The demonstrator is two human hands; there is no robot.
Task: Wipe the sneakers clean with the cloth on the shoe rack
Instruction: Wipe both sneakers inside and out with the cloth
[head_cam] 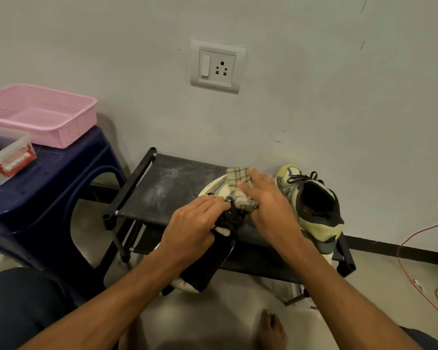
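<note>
Pale plaster wall with a switch-and-socket plate [217, 66] rises behind a low black shoe rack [162, 183], whose top shelf shows dusty white smears near its left end. A person sits in front of it, one bare foot [273, 329] on the tiled floor. The left hand [192, 223] grips the near sneaker [208, 269] at the shelf's front edge, fingers curled over its black laces, with the heel hanging out past the edge. The right hand [268, 203] presses the checked cloth [238, 176] onto that shoe's upper; its fingers lie stretched out and close together, though blurred. A second sneaker [314, 205], yellowish with a dark collar, stands at the shelf's right end, just beside the right hand. Left of the rack, a blue stool [61, 178] carries a pink basket [43, 114] and a clear container [8, 157]. A red cable [415, 248] trails over the floor at right.
</note>
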